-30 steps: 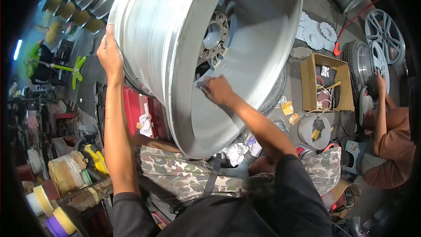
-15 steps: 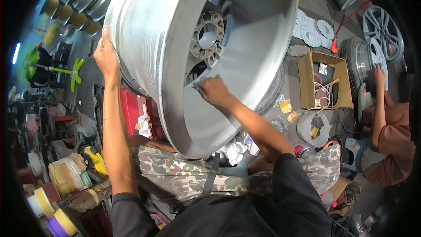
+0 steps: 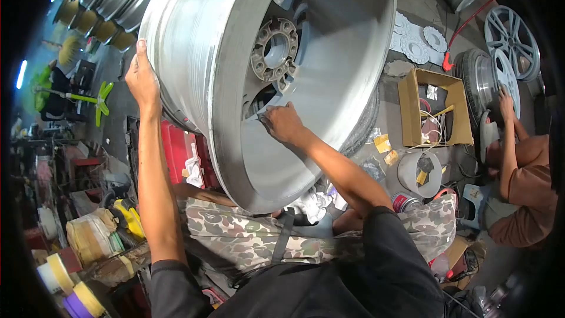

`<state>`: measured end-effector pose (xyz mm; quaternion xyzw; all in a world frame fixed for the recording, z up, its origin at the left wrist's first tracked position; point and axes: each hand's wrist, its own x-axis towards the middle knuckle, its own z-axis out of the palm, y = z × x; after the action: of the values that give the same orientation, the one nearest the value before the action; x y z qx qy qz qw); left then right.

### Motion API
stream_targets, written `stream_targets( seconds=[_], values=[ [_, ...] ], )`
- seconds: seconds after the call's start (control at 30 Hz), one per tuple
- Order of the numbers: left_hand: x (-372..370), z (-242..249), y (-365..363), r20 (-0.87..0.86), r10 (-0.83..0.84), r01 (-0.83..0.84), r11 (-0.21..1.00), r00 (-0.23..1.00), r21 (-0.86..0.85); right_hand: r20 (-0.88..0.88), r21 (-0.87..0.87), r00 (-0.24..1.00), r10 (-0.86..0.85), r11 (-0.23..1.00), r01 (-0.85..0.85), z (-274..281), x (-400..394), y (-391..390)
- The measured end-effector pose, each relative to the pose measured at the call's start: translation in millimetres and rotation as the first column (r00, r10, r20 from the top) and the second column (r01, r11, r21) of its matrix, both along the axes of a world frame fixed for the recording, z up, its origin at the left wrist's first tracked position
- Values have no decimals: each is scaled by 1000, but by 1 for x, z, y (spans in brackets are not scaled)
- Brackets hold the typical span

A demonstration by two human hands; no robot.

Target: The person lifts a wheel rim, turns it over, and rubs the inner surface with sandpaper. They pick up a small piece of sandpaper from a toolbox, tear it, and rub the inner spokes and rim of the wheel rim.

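A large silver-grey alloy wheel rim (image 3: 182, 41) stands tilted in front of me, its hollow inner side turned to the right and its hub with bolt holes deep inside. My left hand (image 3: 143, 81) is closed on the rim's far left edge, thumb up along the lip. Inside the barrel, my right hand (image 3: 283, 123) presses bunched fingertips against the inner wall, below the hub near the spokes. Something small and dark grey seems pinched there, but the fingers hide most of it.
Right of the rim stand a cardboard box (image 3: 406, 115) with cables and tools, and a white bucket (image 3: 436, 182). Another person's hand (image 3: 506, 105) touches a wheel at far right. A red case (image 3: 176, 156) sits behind my left forearm. Rims are stacked at upper left.
The rim has shifted slightly to the left, and my left hand on its edge sits a little lower. My right fingertips have moved slightly left along the inner wall.
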<state>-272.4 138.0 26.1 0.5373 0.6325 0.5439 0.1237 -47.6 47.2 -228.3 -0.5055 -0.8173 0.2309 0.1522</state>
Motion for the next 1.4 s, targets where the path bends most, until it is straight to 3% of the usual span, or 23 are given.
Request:
stream_targets(
  seconds=[0.13, 0.2, 0.3, 0.37, 0.43, 0.5, 0.57, 0.63, 0.67, 0.7, 0.77, 0.8, 0.83, 0.9, 0.93, 0.97, 1.03, 1.1, 1.2, 1.27, 1.3, 1.37, 1.4],
  values=[
    [0, -6, 0, 8, -16, 16, 998, 1000, 68, -162, 103, 986, 36, 994, -20, -5, -3, -17],
    [-3, -2, 2, 5, -2, 2, 1000, 1000, -1, -102, 94, 995, -1, 995, 10, -8, 4, -10],
    [-1, -3, 2, -9, -13, 14, 999, 1000, 52, -61, 120, 998, -12, 993, 20, -3, -2, -7],
    [-2, -3, 0, 29, -17, 17, 1000, 999, 9, -215, 92, 976, 35, 996, -15, -2, -4, -16],
    [-9, -2, 4, 35, -21, 23, 998, 999, -52, -191, 113, 981, 21, 994, 1, -12, 0, -9],
    [-7, -4, 6, 8, -20, 20, 1000, 1000, 4, 22, 73, 1000, -18, 997, 16, -11, -1, -1],
    [-7, -6, 6, -9, -7, 8, 999, 1000, 42, -51, 97, 999, 7, 995, -2, -7, -6, -11],
    [-12, -6, 6, 69, -40, 44, 998, 997, -52, -224, 79, 974, 23, 997, -5, 1, -2, -15],
    [-13, -7, 6, 66, -42, 45, 998, 997, -53, -75, 73, 997, -8, 997, 14, -11, 4, -6],
    [-12, -8, 7, 59, -46, 47, 998, 997, -28, -77, 78, 997, -11, 997, 17, -11, 8, 1],
    [-14, -7, 10, 50, -44, 44, 999, 998, -4, 156, 90, 986, -50, 995, 37, -13, 7, 9],
    [-13, -7, 9, 46, -49, 49, 999, 998, 5, 47, 142, 998, -42, 989, 35, -15, 1, 4],
    [-12, -8, 8, 46, -51, 51, 999, 998, 15, 53, 139, 998, -35, 990, 27, -16, 2, 3],
    [-7, -4, 3, 49, -33, 33, 999, 998, 7, -197, 154, 979, 52, 988, -22, -18, 8, -1],
    [-4, -2, 2, 45, -31, 31, 1000, 999, 3, -65, 73, 997, 38, 997, -33, -21, 18, 10],
    [-6, -3, 5, 44, -31, 30, 1000, 999, 7, -66, 77, 997, 39, 996, -33, -23, 21, 18],
    [-7, -6, 7, 37, -6, 5, 1000, 999, 23, 98, 76, 995, -34, 997, 27, -26, 25, 25],
    [-4, -3, 5, 58, -11, 11, 1000, 998, 5, -71, 149, 996, 47, 988, -36, -29, 6, 8],
    [-2, -2, -2, 34, 14, -13, 1000, 999, -26, -169, 155, 984, 64, 987, -38, -21, 12, 4],
    [0, 2, 2, -5, 33, -33, 999, 999, -21, 86, 124, 996, -17, 992, 7, -37, 25, 25],
    [-1, 0, 3, 0, 30, -30, 1000, 1000, 5, 86, 130, 996, -20, 991, 9, -34, 19, 22],
    [0, -4, 3, 13, 36, -36, 999, 999, 22, -187, 134, 980, 62, 990, -37, -24, 0, -2],
    [2, -1, 2, 42, 24, -24, 1000, 999, 1, -169, 94, 983, 70, 994, -55, -20, -5, -5]
  ],
)
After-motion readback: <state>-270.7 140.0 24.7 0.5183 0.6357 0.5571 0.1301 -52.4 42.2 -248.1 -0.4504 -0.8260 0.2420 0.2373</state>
